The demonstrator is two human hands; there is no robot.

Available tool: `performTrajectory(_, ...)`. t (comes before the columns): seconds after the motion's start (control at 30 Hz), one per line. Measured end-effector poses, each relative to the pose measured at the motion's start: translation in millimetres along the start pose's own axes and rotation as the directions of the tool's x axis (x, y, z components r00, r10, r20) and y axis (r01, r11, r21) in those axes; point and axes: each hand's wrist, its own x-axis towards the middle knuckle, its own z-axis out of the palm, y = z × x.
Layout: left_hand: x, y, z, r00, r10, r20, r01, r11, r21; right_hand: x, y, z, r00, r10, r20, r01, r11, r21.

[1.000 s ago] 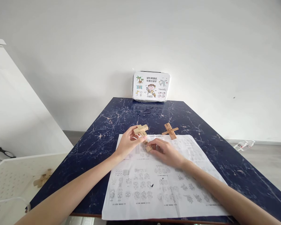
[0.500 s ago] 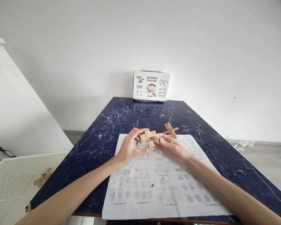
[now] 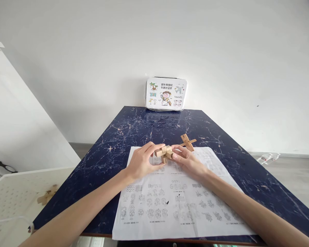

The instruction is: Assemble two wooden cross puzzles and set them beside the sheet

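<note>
Between my hands is a wooden burr puzzle (image 3: 164,151) of interlocking light-coloured bars, held just above the printed sheet (image 3: 170,202). My left hand (image 3: 144,159) grips it from the left, thumb below and fingers on top. On the other side my right hand (image 3: 187,162) pinches the end of a bar that points right and toward me. Behind the right hand lie crossed wooden pieces (image 3: 187,142), one marked with a black character, at the sheet's far edge. The fingers hide some of the puzzle.
A white cartoon-printed case (image 3: 166,94) stands against the wall at the far end of the blue marbled table (image 3: 113,137). To the left, a white perforated basket (image 3: 12,192) contains wooden pieces (image 3: 47,195). A clear plastic item (image 3: 267,158) lies on the right, beyond the table.
The puzzle has been turned in my hands, and its bars now face differently. My right-hand fingers have shifted slightly on the bar. The crossed pieces have stayed put.
</note>
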Motion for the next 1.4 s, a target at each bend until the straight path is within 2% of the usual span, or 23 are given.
performTrajectory(0.1, 0.8, 1.9, -0.4, 1.0, 0.013, 0.021, -0.014, 0.999, 0.033, -0.3, 0.4, 1.9, 1.0, 0.006, -0.007, -0.006, 0.999, -0.033)
performTrajectory(0.23, 2.1, 3.4, -1.1, 1.0, 0.027, -0.008, -0.027, 0.999, 0.037, 1.4, 6.1, -1.5, 1.0, -0.014, -0.014, 0.013, 0.997, -0.075)
performTrajectory(0.43, 1.7, 2.9, -2.5, 0.999, -0.008, 0.047, 0.013, 0.994, -0.11, 1.1, 6.8, -5.0, 1.0, -0.028, 0.008, 0.029, 0.992, -0.124)
performTrajectory(0.6, 0.7, 1.5, -2.0, 0.995, -0.044, 0.087, 0.056, 0.988, -0.145, 0.4, 0.6, -3.8, 1.0, -0.03, -0.004, 0.029, 0.985, -0.172)
performTrajectory(0.77, -0.9, -3.1, 0.2, 0.995, -0.019, 0.101, 0.04, 0.976, -0.212, 0.8, -0.5, -4.5, 0.998, -0.05, 0.032, 0.055, 0.982, -0.183)
performTrajectory(0.9, -3.0, -6.9, -0.4, 0.989, 0.01, 0.147, 0.019, 0.98, -0.199, 0.4, 2.4, -4.8, 0.996, -0.074, 0.049, 0.083, 0.973, -0.215)
performTrajectory(1.27, -5.5, -4.7, 1.5, 0.974, 0.004, 0.225, 0.045, 0.976, -0.213, -1.7, -2.8, -0.9, 0.993, -0.008, 0.117, 0.032, 0.979, -0.2)
performTrajectory(1.4, -2.7, -4.1, 2.7, 0.982, -0.036, 0.185, 0.078, 0.971, -0.226, -3.2, -0.9, 3.5, 0.996, -0.049, 0.071, 0.067, 0.959, -0.277)
